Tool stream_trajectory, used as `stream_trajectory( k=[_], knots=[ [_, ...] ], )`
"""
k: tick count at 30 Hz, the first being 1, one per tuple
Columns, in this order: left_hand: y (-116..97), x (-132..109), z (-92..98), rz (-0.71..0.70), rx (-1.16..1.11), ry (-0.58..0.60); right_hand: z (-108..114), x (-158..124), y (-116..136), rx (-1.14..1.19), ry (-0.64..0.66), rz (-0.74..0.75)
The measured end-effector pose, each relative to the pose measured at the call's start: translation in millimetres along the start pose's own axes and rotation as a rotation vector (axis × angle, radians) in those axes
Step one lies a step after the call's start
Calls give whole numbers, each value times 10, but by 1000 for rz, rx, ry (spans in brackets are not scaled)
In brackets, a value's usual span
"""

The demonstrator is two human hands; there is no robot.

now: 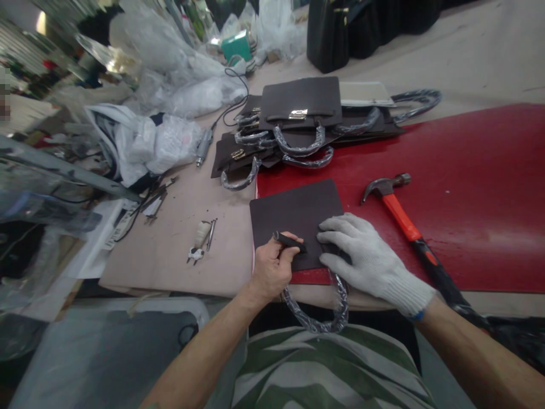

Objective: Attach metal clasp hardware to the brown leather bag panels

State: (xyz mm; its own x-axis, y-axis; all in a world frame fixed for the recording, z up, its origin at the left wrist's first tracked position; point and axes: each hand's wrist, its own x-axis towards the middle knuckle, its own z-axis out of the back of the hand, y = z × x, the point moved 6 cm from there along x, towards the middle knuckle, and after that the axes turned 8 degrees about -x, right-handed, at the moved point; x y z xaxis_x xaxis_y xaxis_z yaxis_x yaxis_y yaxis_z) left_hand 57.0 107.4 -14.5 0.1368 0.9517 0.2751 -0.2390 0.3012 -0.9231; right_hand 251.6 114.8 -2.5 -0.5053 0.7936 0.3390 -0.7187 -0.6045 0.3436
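A dark brown leather bag panel [293, 207] lies on the red sheet [481, 187] in front of me. Its plastic-wrapped handle [317, 325] hangs toward me over the table's edge. My bare left hand [275, 267] pinches a short dark leather strap [289, 241] just over the panel, its fingers closed. The strap's far end is hidden by my fingers. Wearing a white knit glove, my right hand [361, 255] lies on the panel's right edge with its fingers stretched and apart. A claw hammer [402, 216] with an orange and black handle rests to the right of that hand.
Similar brown bag panels [300, 94] with wrapped handles are piled behind. Cutting pliers [198, 244] and a thin metal tool [211, 236] lie at left. Farther back are a corded handheld tool [204, 146], plastic-wrapped bundles [174, 142] and black bags [326, 37].
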Motion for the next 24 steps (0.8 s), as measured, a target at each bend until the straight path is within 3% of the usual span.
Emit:
stream_trajectory(
  k=[9,17,21,24],
  knots=[
    [-104,41,-69,-121,137,86,17,-5,15,11,-11,-1],
    [-83,71,-86,-105,144,76,7,-19,15,38,-24,1],
    [-44,65,-85,-67,109,61,215,-172,-47,5,-181,-160],
    [-22,53,-98,-68,111,59,434,-406,-187,-244,-232,-361]
  ],
)
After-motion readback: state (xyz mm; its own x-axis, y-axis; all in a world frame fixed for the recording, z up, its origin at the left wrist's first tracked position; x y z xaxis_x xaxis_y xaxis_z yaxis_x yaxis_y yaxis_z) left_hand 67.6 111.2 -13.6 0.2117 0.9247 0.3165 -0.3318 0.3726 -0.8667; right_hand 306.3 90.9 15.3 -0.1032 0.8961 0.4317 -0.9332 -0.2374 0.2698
